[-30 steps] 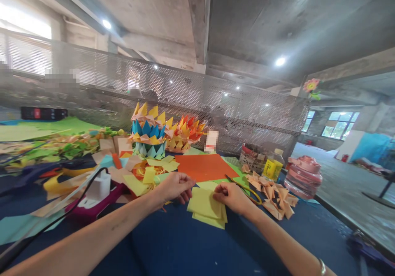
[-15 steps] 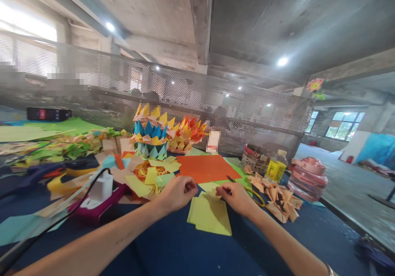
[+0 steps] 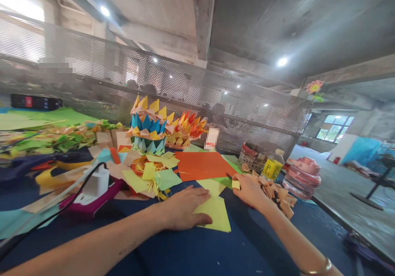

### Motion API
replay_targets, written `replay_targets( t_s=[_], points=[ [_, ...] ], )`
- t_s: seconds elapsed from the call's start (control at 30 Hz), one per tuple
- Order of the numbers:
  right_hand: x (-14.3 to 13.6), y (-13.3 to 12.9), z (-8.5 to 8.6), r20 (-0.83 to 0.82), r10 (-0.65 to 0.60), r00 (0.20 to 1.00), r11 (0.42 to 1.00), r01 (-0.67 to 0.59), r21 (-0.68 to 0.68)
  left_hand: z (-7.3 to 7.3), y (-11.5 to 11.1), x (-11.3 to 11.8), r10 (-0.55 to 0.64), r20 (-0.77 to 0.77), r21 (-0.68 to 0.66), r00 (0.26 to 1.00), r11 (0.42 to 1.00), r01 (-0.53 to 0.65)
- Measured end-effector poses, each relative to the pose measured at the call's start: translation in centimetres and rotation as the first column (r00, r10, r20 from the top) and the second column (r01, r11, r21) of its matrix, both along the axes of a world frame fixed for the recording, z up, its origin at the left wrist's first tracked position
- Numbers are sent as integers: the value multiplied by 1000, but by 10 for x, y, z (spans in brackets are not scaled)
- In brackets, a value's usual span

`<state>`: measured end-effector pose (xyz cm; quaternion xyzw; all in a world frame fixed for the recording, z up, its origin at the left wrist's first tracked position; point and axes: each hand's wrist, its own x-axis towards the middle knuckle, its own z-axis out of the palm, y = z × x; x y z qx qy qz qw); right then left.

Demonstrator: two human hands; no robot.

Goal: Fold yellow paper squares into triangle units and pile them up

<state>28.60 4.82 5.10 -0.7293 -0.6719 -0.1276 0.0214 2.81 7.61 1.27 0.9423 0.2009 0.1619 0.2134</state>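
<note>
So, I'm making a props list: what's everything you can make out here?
Yellow squares: uncountable stack, yellow, by left hand
Orange sheet: one, orange, beyond stack
Spiky paper forms: at least two, multicoloured, back centre
Folded pieces: several, peach, beside right hand
Basket: one, mixed colours, back right
Bottle: one, yellow-labelled, beside basket
Jug: one, pink, right edge
Power strip: one, magenta-white, left
Plug: one, white, on strip
Scraps: many, mixed, left
Screen: one, grey, behind table
Flower: one, pink, screen's right end
Table: one, dark blue, underneath
Small piece: one, yellow, at right fingers
Left hand: one, skin-toned, over stack
Right hand: one, skin-toned, right of stack
</note>
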Motion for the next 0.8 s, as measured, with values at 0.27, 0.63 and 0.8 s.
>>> replay_targets(
  t_s=[0.27,0.63,0.8],
  points=[
    [5,-8,12,71,-73,995,997,72,26,8,0,1,4,95,99,995,995,-13],
    [-42,67,23,-79,317,945,924,-327,-199,3,-1,2,49,129,117,990,991,-65],
    [-41,106,20,-179,268,946,937,-300,-181,2,1,1,40,101,120,994,991,-52]
  ],
)
